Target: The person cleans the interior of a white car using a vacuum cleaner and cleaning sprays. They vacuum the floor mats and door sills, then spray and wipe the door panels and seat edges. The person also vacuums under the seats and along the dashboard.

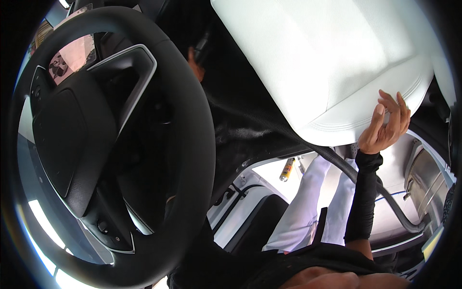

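Partly hidden behind the rim of the black steering wheel (195, 144), my left hand (196, 68) grips a dark vacuum nozzle (202, 45) in the shadowed footwell. A ribbed black vacuum hose (267, 124) runs from that side, under the front edge of the white car seat (325, 72), and out past the door sill. My right hand (388, 124) lies against the front corner of the seat cushion, fingers apart and slightly curled, holding nothing. A black sleeve (362, 202) covers the right forearm.
The open car door (252, 216) stands beside my legs (306, 202). A yellow spray can (287, 169) is on the pale floor outside. At the right, the hose leads toward a shiny metal vacuum canister (427, 177). The steering wheel fills the left side.
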`<state>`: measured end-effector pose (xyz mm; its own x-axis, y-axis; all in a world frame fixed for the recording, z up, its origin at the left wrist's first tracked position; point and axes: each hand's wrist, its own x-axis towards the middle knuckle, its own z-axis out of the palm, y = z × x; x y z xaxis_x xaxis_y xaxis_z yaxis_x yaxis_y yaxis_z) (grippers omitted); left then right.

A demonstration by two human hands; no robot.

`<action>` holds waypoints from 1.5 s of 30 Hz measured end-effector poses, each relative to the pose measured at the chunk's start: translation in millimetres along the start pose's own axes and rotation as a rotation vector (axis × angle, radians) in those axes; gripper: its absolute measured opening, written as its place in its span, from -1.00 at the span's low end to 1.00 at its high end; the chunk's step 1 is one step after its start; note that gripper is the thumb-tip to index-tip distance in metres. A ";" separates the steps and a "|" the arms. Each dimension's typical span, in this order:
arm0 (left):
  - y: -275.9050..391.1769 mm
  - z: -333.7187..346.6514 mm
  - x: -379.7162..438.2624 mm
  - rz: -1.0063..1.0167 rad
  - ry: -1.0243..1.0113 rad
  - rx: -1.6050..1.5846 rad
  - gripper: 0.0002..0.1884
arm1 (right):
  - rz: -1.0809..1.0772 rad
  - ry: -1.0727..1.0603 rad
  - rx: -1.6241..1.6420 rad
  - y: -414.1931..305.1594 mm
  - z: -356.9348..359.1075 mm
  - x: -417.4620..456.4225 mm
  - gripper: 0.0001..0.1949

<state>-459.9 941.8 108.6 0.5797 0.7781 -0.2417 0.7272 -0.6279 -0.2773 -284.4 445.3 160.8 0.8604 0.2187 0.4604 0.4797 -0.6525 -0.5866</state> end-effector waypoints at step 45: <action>-147.2 22.4 -23.1 -0.119 -0.002 0.196 -0.19 | -0.069 -0.047 0.032 11.1 -4.2 -0.9 -0.79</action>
<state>-588.6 1015.9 134.2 0.4933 0.8469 -0.1984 0.7047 -0.5228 -0.4796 -280.6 434.8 156.7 0.8320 0.2962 0.4692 0.5425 -0.6118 -0.5757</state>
